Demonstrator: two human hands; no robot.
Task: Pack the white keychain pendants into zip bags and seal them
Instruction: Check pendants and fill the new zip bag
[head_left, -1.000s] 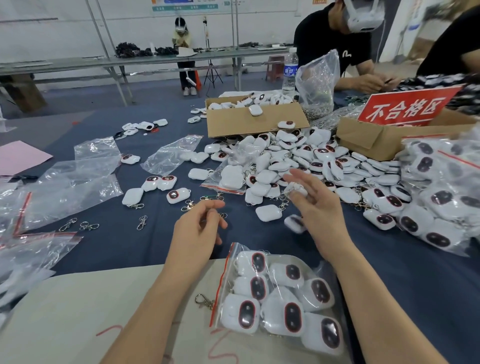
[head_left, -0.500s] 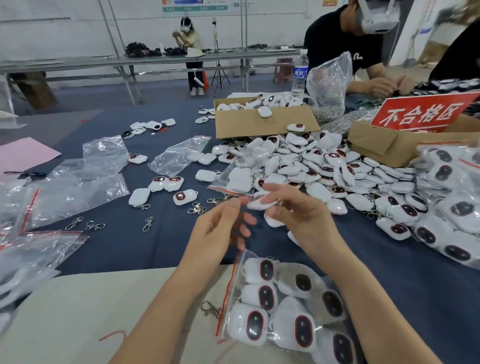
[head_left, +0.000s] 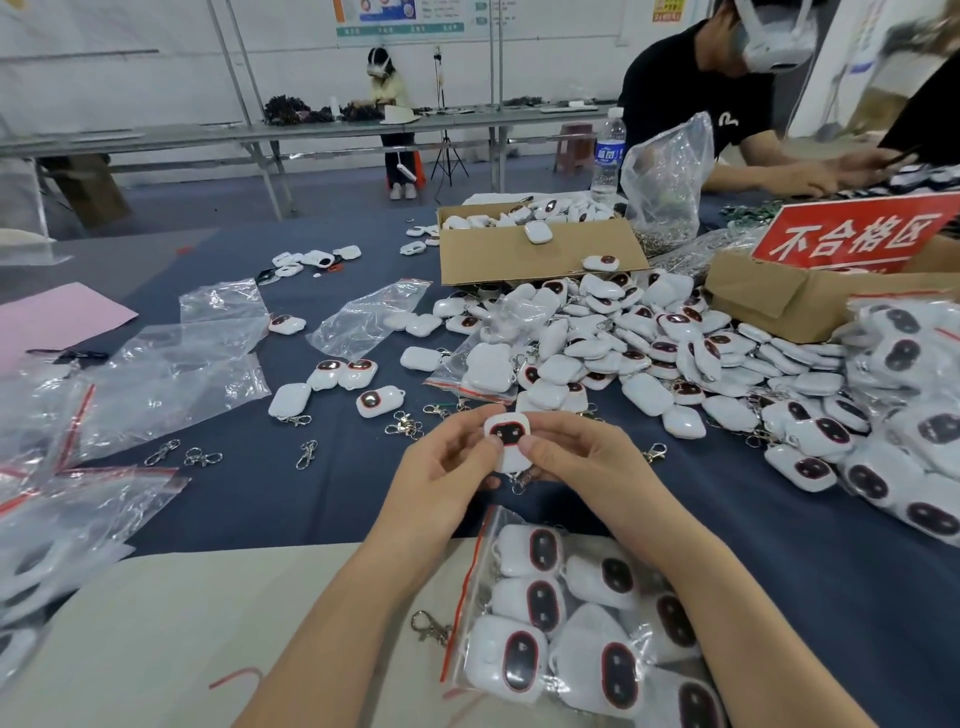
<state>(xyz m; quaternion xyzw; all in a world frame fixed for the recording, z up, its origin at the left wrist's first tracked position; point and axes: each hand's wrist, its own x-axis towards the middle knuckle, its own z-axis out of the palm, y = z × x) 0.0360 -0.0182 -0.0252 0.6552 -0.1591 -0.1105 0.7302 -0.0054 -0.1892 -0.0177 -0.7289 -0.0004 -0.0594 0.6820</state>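
Item: one white keychain pendant (head_left: 506, 434), dark oval face ringed in red turned to the camera, held above the blue tablecloth (head_left: 291, 493) just past centre toward 12 o'clock. The left hand (head_left: 447, 467) pinches its left edge and the right hand (head_left: 576, 457) its right edge, thumbs on the front and fingers curled behind. Its lower half is covered by the thumbs, and only part of its metal clasp (head_left: 519, 480) shows, hanging below between the hands. At 6 o'clock lies a filled zip bag (head_left: 571, 613) with a red seal strip, on a beige mat (head_left: 156, 623). The bag's far side is crossed by the right forearm and its bottom is cut by the frame, so the number of pendants inside cannot be told. Whether its strip is pressed closed cannot be told. At 2 o'clock is a heap of loose pendants (head_left: 623, 343), many face down. At 3 o'clock are packed bags (head_left: 909, 415), blurred and cut off at the edge. At 9 o'clock are empty zip bags (head_left: 171, 374) and loose clasps (head_left: 306, 454). At 1 o'clock stands a cardboard box (head_left: 535, 254) of pendants. Writing: a red sign (head_left: 852, 236) at 2 o'clock reads 不合格区. The blue label on the water bottle (head_left: 608, 156) and the wall posters at 12 o'clock are too small to read.
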